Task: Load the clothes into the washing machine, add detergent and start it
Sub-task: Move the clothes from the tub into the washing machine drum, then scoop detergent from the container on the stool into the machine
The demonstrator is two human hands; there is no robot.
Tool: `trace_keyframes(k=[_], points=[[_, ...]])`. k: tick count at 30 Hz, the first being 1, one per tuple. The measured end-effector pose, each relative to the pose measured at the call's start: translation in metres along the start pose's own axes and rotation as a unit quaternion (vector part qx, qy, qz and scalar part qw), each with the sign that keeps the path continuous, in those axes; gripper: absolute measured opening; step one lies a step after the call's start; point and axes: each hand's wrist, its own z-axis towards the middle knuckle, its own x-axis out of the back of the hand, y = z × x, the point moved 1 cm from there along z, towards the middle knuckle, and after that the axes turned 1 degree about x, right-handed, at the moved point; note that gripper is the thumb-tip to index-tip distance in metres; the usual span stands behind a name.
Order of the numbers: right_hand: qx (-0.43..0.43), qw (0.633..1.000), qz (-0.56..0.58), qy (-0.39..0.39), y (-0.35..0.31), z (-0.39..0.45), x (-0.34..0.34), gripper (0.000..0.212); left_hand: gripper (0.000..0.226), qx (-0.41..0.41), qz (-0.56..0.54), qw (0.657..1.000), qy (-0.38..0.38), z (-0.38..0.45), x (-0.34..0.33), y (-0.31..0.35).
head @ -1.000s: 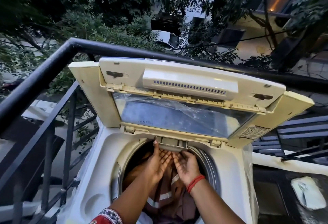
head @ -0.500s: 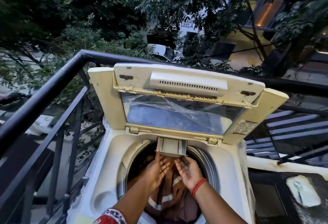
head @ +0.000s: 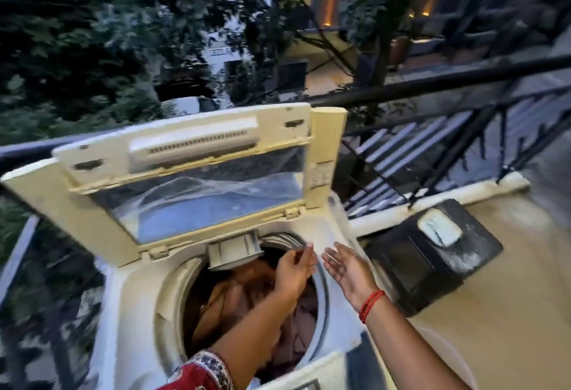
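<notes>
Already the brown clothes lie inside the washing machine drum, yet with left hand and right hand both spread and empty, the pulled-out detergent drawer may get knocked.

Place: we take this for an open balcony or terrace of a home, used for laundry.
Appliance: a cream top-loading washing machine stands at 6 o'clock, its lid raised, clothes in the drum.
Edge: a black metal railing runs behind the machine from 9 o'clock round to 3 o'clock.
Beyond: we see dense trees from 9 to 12 o'clock and a lit building at 1 o'clock.
Floor: a tan floor at 4 o'clock bears a dark box.
Light: dusk, by our reading; much is blurred.
</notes>
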Motion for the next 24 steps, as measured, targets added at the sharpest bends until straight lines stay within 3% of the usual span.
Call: trace_keyframes(k=[8, 14, 24], points=[[0.086, 0.989, 0.012, 0.117, -0.094, 0.036, 0.13, 0.024, 0.024, -0.044, 0.187, 0.975, -0.108, 0.041, -0.166, -0.002], [0.091, 0.978, 0.009, 0.185, -0.156, 0.092, 0.234, 0.032, 0.017, -0.034, 0.283, 0.948, -0.145, 0.111, -0.288, -0.019], [0.034, 0.962, -0.108, 0.25, -0.15, 0.257, 0.397, 0.033, 0.031, -0.046, 0.526, 0.839, -0.132, 0.275, -0.388, -0.118]])
